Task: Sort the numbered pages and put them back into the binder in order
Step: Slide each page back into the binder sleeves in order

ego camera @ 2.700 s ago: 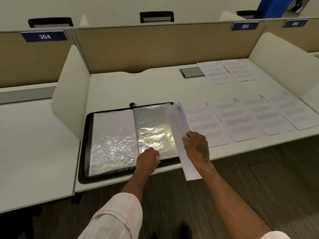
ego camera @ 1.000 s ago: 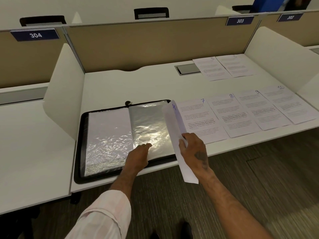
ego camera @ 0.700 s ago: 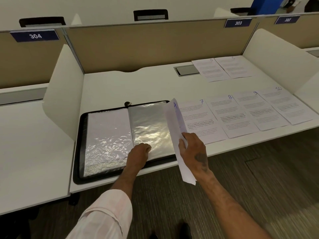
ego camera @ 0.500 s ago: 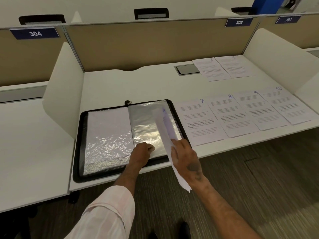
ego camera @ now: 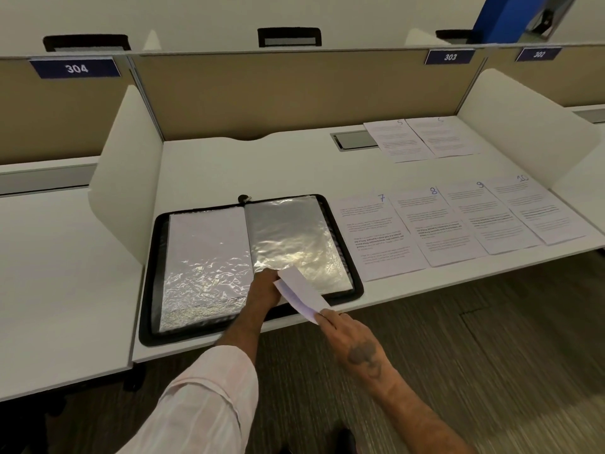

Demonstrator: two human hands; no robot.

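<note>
Black-rimmed binder [ego camera: 151, 273] open flat, crinkled glossy sleeve [ego camera: 288, 234], left hand [ego camera: 264, 288] at its 6 o'clock edge, grip hidden, right hand [ego camera: 348, 335] pinching curled white page [ego camera: 301, 293], flat sheets [ego camera: 379, 237] at 3 o'clock.

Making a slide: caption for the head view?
Right hand pinches a page at the open binder's right sleeve; left hand holds its near edge.

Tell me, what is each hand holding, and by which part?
The right hand pinches a paper sheet by its near end. The left hand is at the near edge of the binder sleeve; its grip is hidden.
</note>
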